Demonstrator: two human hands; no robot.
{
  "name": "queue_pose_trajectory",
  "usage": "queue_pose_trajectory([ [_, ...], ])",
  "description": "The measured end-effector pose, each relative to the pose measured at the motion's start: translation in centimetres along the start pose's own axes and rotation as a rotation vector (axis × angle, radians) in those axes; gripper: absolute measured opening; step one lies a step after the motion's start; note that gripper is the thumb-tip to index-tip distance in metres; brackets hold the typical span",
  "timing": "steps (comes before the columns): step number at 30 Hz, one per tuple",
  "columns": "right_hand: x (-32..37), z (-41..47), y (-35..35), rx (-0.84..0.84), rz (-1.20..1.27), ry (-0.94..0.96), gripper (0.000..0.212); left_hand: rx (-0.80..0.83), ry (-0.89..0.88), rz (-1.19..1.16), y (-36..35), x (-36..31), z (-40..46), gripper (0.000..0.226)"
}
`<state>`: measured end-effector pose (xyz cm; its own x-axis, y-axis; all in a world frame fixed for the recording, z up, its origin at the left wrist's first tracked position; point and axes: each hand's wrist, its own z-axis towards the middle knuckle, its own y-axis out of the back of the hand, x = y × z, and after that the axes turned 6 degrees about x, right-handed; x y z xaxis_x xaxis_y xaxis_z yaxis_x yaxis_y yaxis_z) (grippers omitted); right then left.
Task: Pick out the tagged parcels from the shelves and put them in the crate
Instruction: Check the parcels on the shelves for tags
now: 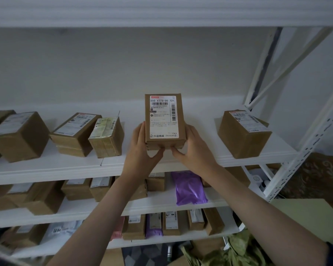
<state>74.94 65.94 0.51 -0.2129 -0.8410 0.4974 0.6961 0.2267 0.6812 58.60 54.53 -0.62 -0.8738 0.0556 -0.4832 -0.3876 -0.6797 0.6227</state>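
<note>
A: What have you got hold of?

B: A small brown box (pixel 164 121) with a white label (pixel 163 117) on its top face. My left hand (pixel 142 148) clasps its left side, my right hand (pixel 194 148) its right side, fingers curled round the flanks and both thumbs pressed on the near end. Neither hand is open; both are closed on the box.

A: Where is it?

B: At the front edge of the top shelf (pixel 181 160), about the middle of its width, long side running away from me. I cannot tell whether its far end rests on the shelf or is lifted.

A: What lies nearer than that?

B: Below my forearms, the lowest shelf carries brown boxes and a purple bag standing in a row. The shelf above it holds more brown boxes and a purple bag (pixel 188 187) lying near its front edge, right of centre.

A: And beside the box?

B: To the left on the top shelf, well apart from it, a box with a yellowish label (pixel 106 138) touches a flatter box (pixel 75 134); another box (pixel 19 136) sits toward the left end. To the right, one box (pixel 244 134) sits near the right end, by the white upright (pixel 306 150).
</note>
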Motion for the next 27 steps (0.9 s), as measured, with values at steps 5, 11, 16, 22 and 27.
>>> queue_pose_trajectory([
  [5,-0.7,-0.1,-0.2,0.052,-0.069,-0.028,0.074,0.08,0.002,0.012,-0.3,1.3,-0.6,0.087],
  [11,-2.1,0.9,-1.8,0.264,-0.116,-0.169,0.067,0.221,0.129,-0.021,-0.6,3.8,-1.4,0.087],
  [16,-2.3,3.1,-3.5,0.318,-0.116,-0.189,0.058,0.284,0.256,-0.021,-0.1,6.0,-0.5,0.082],
  [22,-1.8,5.6,-6.0,0.347,-0.125,-0.177,0.059,0.273,0.355,-0.01,1.4,7.9,0.3,0.079],
  [27,-1.1,6.6,-7.3,0.359,-0.103,-0.198,0.058,0.323,0.424,0.071,2.6,9.6,0.5,0.068],
])
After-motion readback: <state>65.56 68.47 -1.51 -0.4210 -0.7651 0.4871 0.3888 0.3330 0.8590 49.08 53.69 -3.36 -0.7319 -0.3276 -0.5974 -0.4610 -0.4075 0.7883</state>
